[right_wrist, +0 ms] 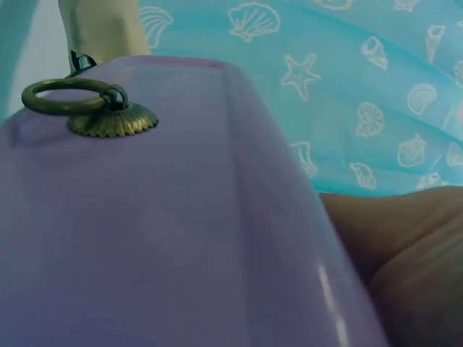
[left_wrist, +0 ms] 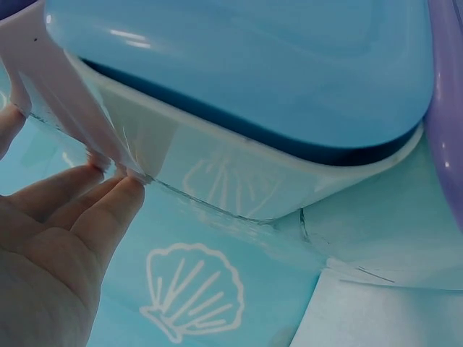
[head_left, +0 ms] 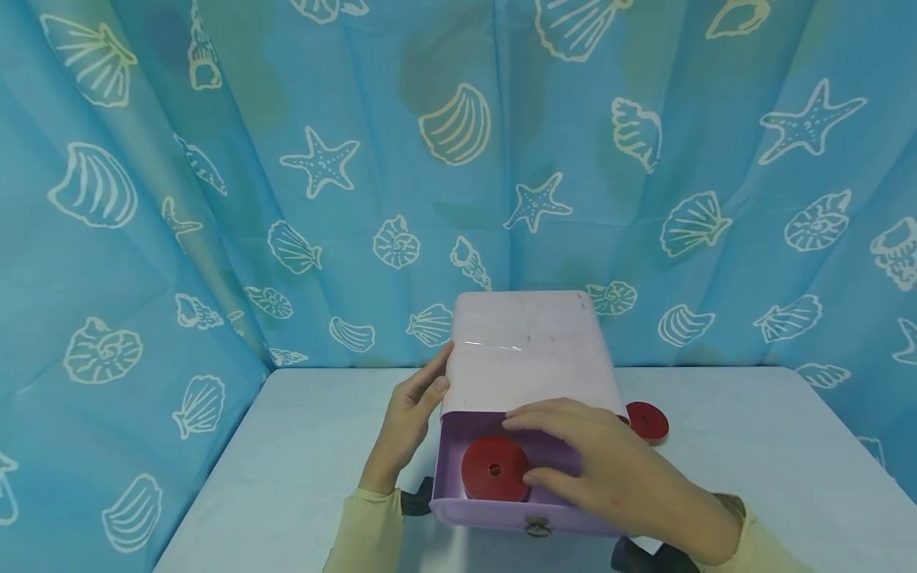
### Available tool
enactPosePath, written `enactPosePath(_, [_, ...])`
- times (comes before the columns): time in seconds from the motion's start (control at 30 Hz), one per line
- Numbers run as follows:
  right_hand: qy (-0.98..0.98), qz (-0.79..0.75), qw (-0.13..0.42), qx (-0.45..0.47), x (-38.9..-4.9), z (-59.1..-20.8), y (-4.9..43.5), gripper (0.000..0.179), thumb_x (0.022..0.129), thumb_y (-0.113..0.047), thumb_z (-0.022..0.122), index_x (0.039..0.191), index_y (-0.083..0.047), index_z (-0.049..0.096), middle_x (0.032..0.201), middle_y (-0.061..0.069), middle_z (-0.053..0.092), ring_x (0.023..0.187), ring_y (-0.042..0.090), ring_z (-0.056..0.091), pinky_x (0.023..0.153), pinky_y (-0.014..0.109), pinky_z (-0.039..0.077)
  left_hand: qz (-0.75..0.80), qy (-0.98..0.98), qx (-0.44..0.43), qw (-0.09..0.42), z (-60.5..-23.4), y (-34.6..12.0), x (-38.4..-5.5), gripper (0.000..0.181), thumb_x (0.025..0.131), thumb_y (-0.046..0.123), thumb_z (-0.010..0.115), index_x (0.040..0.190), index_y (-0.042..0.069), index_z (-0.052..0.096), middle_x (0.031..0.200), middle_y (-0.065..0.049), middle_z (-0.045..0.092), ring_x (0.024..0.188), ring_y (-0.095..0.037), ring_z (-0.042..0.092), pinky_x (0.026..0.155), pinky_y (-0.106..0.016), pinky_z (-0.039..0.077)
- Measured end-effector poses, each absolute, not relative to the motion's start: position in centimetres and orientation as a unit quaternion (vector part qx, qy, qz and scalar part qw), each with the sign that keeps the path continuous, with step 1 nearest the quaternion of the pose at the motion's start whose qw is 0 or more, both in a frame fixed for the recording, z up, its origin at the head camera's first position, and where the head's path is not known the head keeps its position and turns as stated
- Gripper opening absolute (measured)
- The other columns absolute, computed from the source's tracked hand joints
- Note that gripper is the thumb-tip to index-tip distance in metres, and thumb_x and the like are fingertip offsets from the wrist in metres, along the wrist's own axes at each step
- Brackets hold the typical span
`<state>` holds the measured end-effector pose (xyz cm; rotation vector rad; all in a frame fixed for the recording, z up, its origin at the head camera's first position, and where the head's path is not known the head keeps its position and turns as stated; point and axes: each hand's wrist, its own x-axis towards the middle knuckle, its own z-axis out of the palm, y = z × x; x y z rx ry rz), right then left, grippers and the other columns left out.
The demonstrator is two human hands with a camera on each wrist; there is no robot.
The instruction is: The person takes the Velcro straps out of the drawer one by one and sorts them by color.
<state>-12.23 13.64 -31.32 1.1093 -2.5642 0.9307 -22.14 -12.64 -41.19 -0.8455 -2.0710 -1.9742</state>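
A pale pinkish-white box stands on the table with its purple drawer pulled out at the front. Inside the drawer lies a red roll with a small hole in its middle. My left hand rests with extended fingers against the box's left side; the left wrist view shows those fingertips at the glossy wall. Over the drawer's right half reaches my right hand, fingers spread, its thumb tip right at the roll's edge. A brass ring pull hangs on the drawer front.
Another red roll lies on the table to the right of the box. A blue panel sits within the box's pale rim. Behind the white table hangs a blue curtain printed with shells and starfish.
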Motion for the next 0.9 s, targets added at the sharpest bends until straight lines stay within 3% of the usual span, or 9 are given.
enactPosePath(0.23, [-0.884, 0.282, 0.015, 0.372, -12.7, -30.5, 12.7, 0.051, 0.083, -0.024, 0.084, 0.131, -0.022, 0.065, 0.131, -0.011, 0.063, 0.121, 0.012, 0.059, 0.099, 0.041, 0.053, -0.657, -0.695, -0.282, 0.079, -41.1, -12.7, -22.1, 0.047, 0.107, 0.015, 0.048, 0.154, 0.014, 0.043, 0.157, -0.002, 0.041, 0.146, -0.018, 0.035, 0.117, -0.034, 0.030])
enactPosePath(0.47, [-0.873, 0.294, -0.071, 0.383, -13.7, -30.2, 12.2, 0.059, 0.085, -0.027, 0.083, 0.138, -0.021, 0.060, 0.132, -0.008, 0.062, 0.116, 0.013, 0.059, 0.093, 0.032, 0.056, -0.661, -0.689, -0.288, 0.076, -41.3, -12.7, -22.2, 0.047, 0.107, 0.013, 0.047, 0.154, 0.013, 0.042, 0.158, -0.003, 0.040, 0.146, -0.019, 0.035, 0.117, -0.033, 0.030])
enactPosePath(0.9, [-0.835, 0.299, -0.129, 0.443, -14.8, -30.3, 11.5, 0.058, 0.087, -0.013, 0.080, 0.140, -0.021, 0.060, 0.135, -0.007, 0.063, 0.115, 0.009, 0.060, 0.097, 0.029, 0.053, -0.652, -0.704, -0.271, 0.077, -41.1, -12.6, -21.9, 0.048, 0.106, 0.017, 0.048, 0.154, 0.015, 0.043, 0.157, 0.001, 0.041, 0.146, -0.019, 0.036, 0.117, -0.041, 0.031])
